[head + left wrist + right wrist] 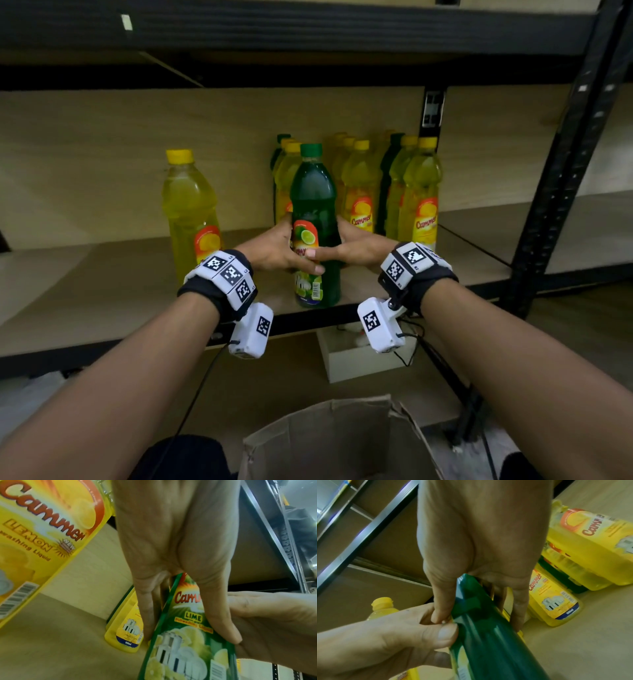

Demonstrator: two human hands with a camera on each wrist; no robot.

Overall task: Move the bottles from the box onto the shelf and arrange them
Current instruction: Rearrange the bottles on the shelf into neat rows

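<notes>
Your 2 hands, left (274, 251) and right (359, 250), grasp 1 upright green bottle (315, 205) on the shelf (102, 274); 1 yellow bottle (190, 209) stands apart.

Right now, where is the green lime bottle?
In the head view the green lime bottle stands upright at the shelf's front edge, gripped by the left hand and right hand, just ahead of the yellow bottles.
</notes>
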